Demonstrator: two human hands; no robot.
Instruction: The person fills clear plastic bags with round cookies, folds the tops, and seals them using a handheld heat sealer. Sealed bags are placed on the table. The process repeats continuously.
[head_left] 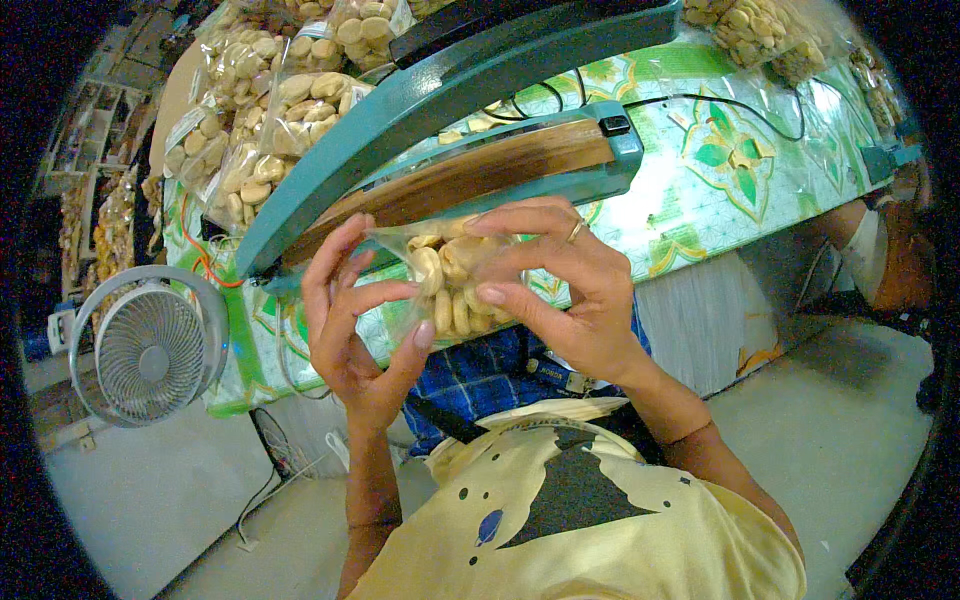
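Note:
Between my two hands is a clear plastic bag of round, pale cookies point(455, 285), close to the table's near edge. The fingers and thumb of my left hand point(355, 325) grip its left side, where loose film stretches toward the fingertips. On the other side my right hand point(575, 285), with a ring on one finger, pinches the bag near its top and side. Just beyond the bag lies a teal bag sealer point(590, 185) with a brown strip along its bed. The sealer's long arm point(400, 110) is raised above that bed.
Filled cookie bags point(300, 115) are heaped behind the sealer at left, and more bags point(765, 35) lie at far right. A grey fan point(150, 345) stands left of the table. A black cord point(720, 100) crosses the green-patterned tablecloth point(690, 215). Part of another person point(890, 245) shows at right.

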